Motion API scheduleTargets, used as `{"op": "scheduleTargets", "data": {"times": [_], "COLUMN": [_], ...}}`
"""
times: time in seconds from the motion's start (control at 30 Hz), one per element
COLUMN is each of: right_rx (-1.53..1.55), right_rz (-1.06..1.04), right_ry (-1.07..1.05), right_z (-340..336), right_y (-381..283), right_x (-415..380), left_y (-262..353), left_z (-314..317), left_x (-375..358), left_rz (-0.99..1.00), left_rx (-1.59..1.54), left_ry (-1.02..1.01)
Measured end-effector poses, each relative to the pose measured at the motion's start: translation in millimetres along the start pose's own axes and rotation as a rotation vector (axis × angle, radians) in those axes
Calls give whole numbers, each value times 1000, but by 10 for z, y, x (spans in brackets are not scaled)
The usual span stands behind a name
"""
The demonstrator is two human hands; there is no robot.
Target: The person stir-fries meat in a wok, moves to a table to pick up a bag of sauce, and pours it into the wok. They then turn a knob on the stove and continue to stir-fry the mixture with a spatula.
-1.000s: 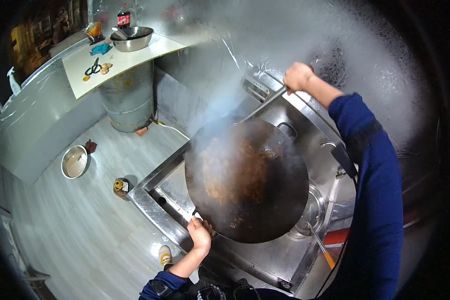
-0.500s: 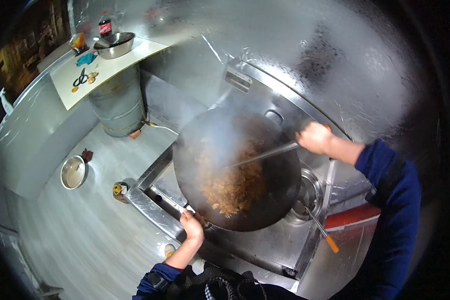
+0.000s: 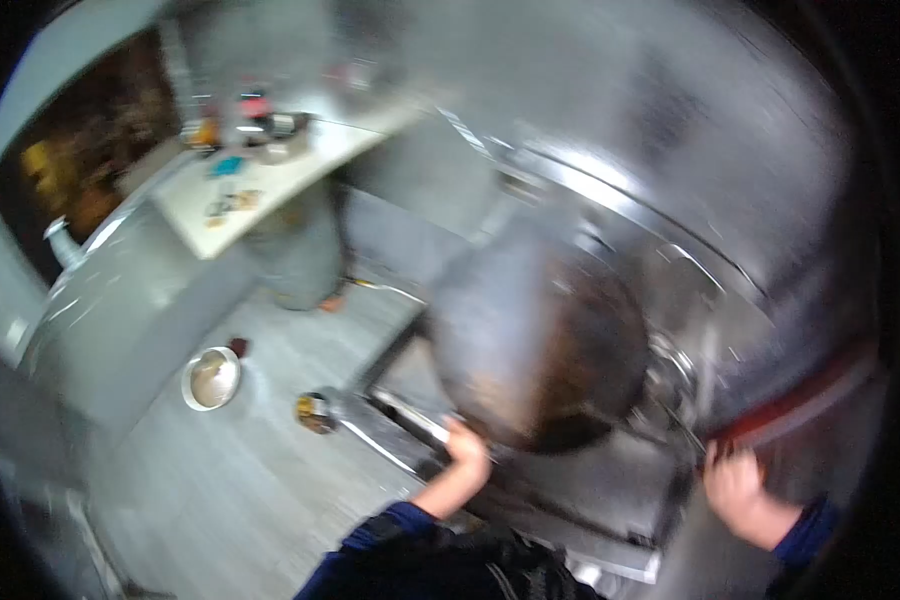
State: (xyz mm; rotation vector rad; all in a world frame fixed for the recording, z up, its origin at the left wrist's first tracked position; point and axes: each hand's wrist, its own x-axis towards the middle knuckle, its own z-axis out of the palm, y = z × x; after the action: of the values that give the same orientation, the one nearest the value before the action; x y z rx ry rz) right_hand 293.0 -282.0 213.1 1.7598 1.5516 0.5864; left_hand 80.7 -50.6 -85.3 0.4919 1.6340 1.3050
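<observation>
The large dark wok (image 3: 610,340) sits on the steel stove (image 3: 600,490), with steam over its left half and brownish food (image 3: 495,395) blurred inside. My left hand (image 3: 467,455) is closed at the wok's near-left rim; the exact grip spot is hidden by the fingers. At the right of the stove, my right hand (image 3: 738,490) is closed round the handle of a ladle (image 3: 685,430). Its thin shaft runs toward the round steel well (image 3: 670,370) beside the wok. Motion blurs the view.
A white shelf (image 3: 195,215) at the back left bears a cola bottle (image 3: 255,108), a metal bowl (image 3: 282,145) and a teal cloth (image 3: 227,166). A grey drum (image 3: 295,255) stands below. On the floor are a bowl (image 3: 211,378) and a yellow-topped container (image 3: 315,411).
My right hand has left the long metal utensil over the wok and moved down to the ladle at the right. My left hand stays at the wok's rim. The view has shifted.
</observation>
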Motion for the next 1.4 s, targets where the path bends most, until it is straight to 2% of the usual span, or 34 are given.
{"op": "scheduleTargets", "data": {"times": [0.03, 0.07, 0.1, 0.17, 0.23, 0.3, 0.37, 0.4, 0.43, 0.53, 0.57, 0.63, 0.7, 0.77, 0.83, 0.9, 0.97, 1.0, 1.07, 1.1, 1.17, 1.23, 1.3, 1.33, 1.4], "right_rx": [-180, 57, 109, 60, 211, 340, 928, 1088, 1245, 1231, 1209, 1249, 1270, 1544, 1180, 1601, 1517, 1525, 1080, 1085, 803, 783, 405, 319, 9], "right_rz": [-133, -1, 70, 38, 39, 24, 337, 428, 526, 584, 604, 672, 288, 126, 25, 49, -117, -102, -22, -7, -129, -16, -9, 4, -197], "right_ry": [-49, -240, -356, -242, -476, -192, -901, -1108, -1316, -1389, -1438, -1639, -1542, -1428, -1191, -1208, -858, -855, -445, -448, 5, -39, -31, 46, 80], "right_z": [155, 254, 442, 750, 150, 453, -86, 98, 297, -60, -31, 467, 823, 966, 778, 1329, 1373, 1296, 1134, 1106, 1023, 602, 259, 151, 146], "right_y": [-191, -404, -513, -499, -332, 34, 545, 831, 1119, 1362, 1387, 1443, 1308, 901, 365, -8, -284, -396, -569, -593, -607, -635, -668, -645, -423], "right_x": [132, 402, 683, 1100, 1498, 1688, 1734, 1753, 1762, 1770, 1850, 2104, 2303, 2457, 2600, 2601, 2404, 2339, 2194, 2055, 1828, 1542, 1314, 1183, 953], "left_y": [-8, -50, -180, 220, 294, 330, 262, 468, 405, 432, 379, 265, 379, 483, 535, 612, 508, 522, 577, 576, 583, 541, 500, 501, 285], "left_z": [33, 70, 29, -99, -107, -96, -69, -114, -112, -132, -118, -114, -104, -150, -157, -139, -154, -141, -165, -188, -160, -155, -184, -175, -129], "left_x": [1, 54, 56, -119, -140, -59, -46, -124, -93, -106, -84, -43, -102, -126, -135, -173, -124, -134, -156, -175, -163, -132, -65, -81, -5], "left_rz": [157, 237, 270, -173, -197, -234, -171, -234, -245, -223, -213, -153, -160, -253, -237, -232, -252, -252, -268, -271, -292, -311, -306, -309, -266], "left_rx": [85, 183, 306, -183, -235, -288, -156, -230, -332, -254, -235, -186, -228, -323, -263, -258, -316, -310, -356, -349, -354, -373, -380, -373, -328], "left_ry": [73, 140, -4, -267, -263, -252, -227, -231, -265, -261, -261, -252, -251, -311, -291, -260, -309, -323, -352, -366, -344, -345, -399, -377, -310]}}
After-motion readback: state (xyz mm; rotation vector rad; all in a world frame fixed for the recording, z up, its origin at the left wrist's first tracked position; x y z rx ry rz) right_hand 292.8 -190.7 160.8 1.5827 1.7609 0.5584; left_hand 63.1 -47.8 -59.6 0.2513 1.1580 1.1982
